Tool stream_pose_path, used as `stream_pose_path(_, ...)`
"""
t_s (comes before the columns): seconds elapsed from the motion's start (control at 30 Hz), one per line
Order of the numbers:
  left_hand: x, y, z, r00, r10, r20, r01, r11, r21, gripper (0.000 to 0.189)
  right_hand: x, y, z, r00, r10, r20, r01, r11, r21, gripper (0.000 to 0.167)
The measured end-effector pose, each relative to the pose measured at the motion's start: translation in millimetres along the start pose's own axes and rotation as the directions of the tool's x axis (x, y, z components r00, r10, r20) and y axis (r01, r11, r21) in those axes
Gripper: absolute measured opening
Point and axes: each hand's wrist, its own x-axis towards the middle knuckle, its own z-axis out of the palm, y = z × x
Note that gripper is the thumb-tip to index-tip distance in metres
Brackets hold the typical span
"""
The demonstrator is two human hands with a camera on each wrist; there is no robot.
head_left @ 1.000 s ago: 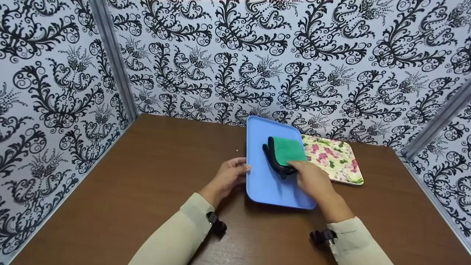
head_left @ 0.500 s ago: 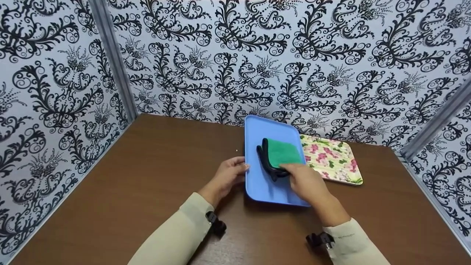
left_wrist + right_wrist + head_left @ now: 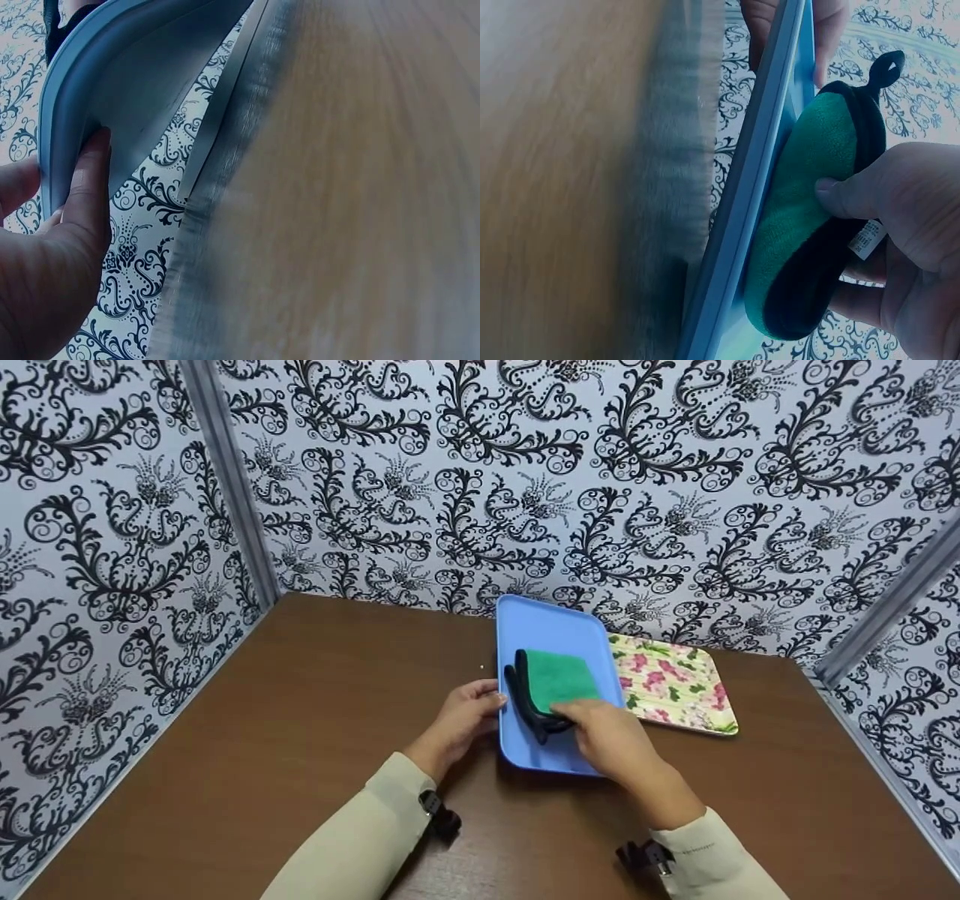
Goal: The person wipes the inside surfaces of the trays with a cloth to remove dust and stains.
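One green cloth [image 3: 556, 681] pinched in right-hand fingers [image 3: 577, 712], left-hand fingers [image 3: 484, 701] gripping one blue tray [image 3: 551, 631] (floral tray [image 3: 675, 682] beside).

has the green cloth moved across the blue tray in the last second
Yes. The cloth slid left across the tray, away from the floral tray, with the right hand holding it.

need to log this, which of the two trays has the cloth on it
The plain blue tray, the one nearer the left hand, which holds its edge. The right hand holds the folded green cloth on it. The floral tray beside it carries nothing.
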Motion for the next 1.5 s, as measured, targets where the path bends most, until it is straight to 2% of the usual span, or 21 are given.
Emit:
stream_pose_path(0.27,2.8,-2.6,-1.3,1.0,0.0,-0.03,0.001,1.0,0.005,0.045,-0.2,-7,0,0.998,-0.055,0.005,0.055,0.998,-0.018,0.044)
stream_pose_path(0.67,2.0,-2.3,-1.4,0.999,0.019,-0.027,-0.019,1.0,0.011,0.041,-1.4,-14,-1,0.992,-0.124,0.039,0.125,0.991,-0.047,0.042)
stream_pose_path(0.77,1.4,-2.2,-1.5,0.999,0.017,-0.027,-0.017,1.0,0.01,0.041,-1.3,-12,-4,0.985,-0.16,0.068,0.163,0.986,-0.043,0.041)
stream_pose_path(0.93,0.4,-2.5,-1.7,1.0,0.02,-0.012,-0.02,1.0,0.005,0.042,-1.4,-5,-10,0.972,-0.196,0.133,0.199,0.98,-0.015,0.05)
stream_pose_path(1.07,1.0,-2.7,-1.9,1.0,0.018,-0.015,-0.018,1.0,-0.003,0.039,-1.1,4,-13,0.969,-0.219,0.117,0.221,0.975,-0.006,0.05)
stream_pose_path(1.3,0.7,-2.1,-1.2,1.0,0.01,-0.02,-0.01,1.0,-0.01,0.038,-1.7,18,-11,0.975,-0.195,0.103,0.198,0.98,-0.018,0.042)
stream_pose_path(1.5,0.8,-1.6,-2.0,1.0,0.008,-0.026,-0.008,1.0,0.011,0.041,-1.3,30,-8,0.981,-0.17,0.091,0.174,0.984,-0.036,0.046)
